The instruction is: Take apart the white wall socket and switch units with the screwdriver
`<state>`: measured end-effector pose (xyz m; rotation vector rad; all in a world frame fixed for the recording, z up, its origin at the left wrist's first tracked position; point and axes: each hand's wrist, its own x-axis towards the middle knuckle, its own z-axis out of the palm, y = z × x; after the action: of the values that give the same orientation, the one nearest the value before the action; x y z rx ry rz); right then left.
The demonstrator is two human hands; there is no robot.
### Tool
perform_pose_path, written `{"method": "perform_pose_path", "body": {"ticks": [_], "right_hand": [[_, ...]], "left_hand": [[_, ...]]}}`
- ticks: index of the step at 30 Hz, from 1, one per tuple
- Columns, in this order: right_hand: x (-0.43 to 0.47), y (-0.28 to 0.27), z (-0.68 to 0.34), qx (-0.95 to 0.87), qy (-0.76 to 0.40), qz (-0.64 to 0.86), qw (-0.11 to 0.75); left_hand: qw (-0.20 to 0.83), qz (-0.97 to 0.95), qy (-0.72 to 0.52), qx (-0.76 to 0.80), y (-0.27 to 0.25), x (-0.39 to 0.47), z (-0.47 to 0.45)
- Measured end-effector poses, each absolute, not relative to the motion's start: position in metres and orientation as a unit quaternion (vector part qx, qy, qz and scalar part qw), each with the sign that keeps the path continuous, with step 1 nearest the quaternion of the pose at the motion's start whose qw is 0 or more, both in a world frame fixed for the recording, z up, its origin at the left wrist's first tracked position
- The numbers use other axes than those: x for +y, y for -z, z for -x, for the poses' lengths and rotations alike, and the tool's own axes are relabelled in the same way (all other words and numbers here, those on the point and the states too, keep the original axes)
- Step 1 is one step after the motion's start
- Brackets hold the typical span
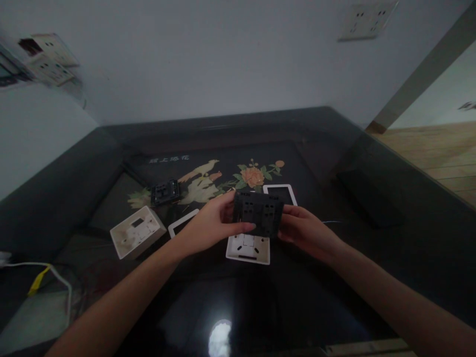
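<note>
My left hand point(213, 218) grips a black wall-socket module point(260, 214) by its left side, with the thumb lying across its face. On the opposite edge my right hand point(307, 230) is closed around the same module; some of its fingers are hidden behind it. The module is tilted up over a white mounting box point(248, 249), whose far part it covers. Behind my hands lies a white frame point(279, 187), partly hidden. A second white frame point(184, 223) shows beside my left wrist.
To the left stand another white mounting box point(138, 231) and a second black module point(165, 192). A white cable point(61, 278) with a yellow tag runs at the lower left. A dark flat object point(368, 198) lies at the right of the glossy black table point(297, 302).
</note>
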<state>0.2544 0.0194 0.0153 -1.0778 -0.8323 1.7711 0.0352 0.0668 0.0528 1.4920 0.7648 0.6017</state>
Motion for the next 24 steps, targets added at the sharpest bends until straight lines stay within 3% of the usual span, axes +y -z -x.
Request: {"method": "perform_pose_path", "body": {"ticks": [6, 11, 17, 24], "right_hand": [[0.013, -0.022, -0.249, -0.347, -0.697, 0.456, 0.431], [0.013, -0.026, -0.247, -0.477, -0.610, 0.498, 0.390], [0.014, -0.018, -0.250, -0.461, -0.589, 0.511, 0.423], [0.013, -0.018, -0.250, -0.463, -0.556, 0.528, 0.445]], "left_hand": [[0.648, -0.598, -0.293, 0.370, -0.049, 0.067, -0.045], [0.666, -0.589, -0.269, 0.370, -0.050, 0.068, -0.044], [0.722, -0.571, -0.241, 0.308, -0.053, 0.069, -0.036], [0.692, -0.601, -0.226, 0.329, -0.055, 0.072, -0.035]]}}
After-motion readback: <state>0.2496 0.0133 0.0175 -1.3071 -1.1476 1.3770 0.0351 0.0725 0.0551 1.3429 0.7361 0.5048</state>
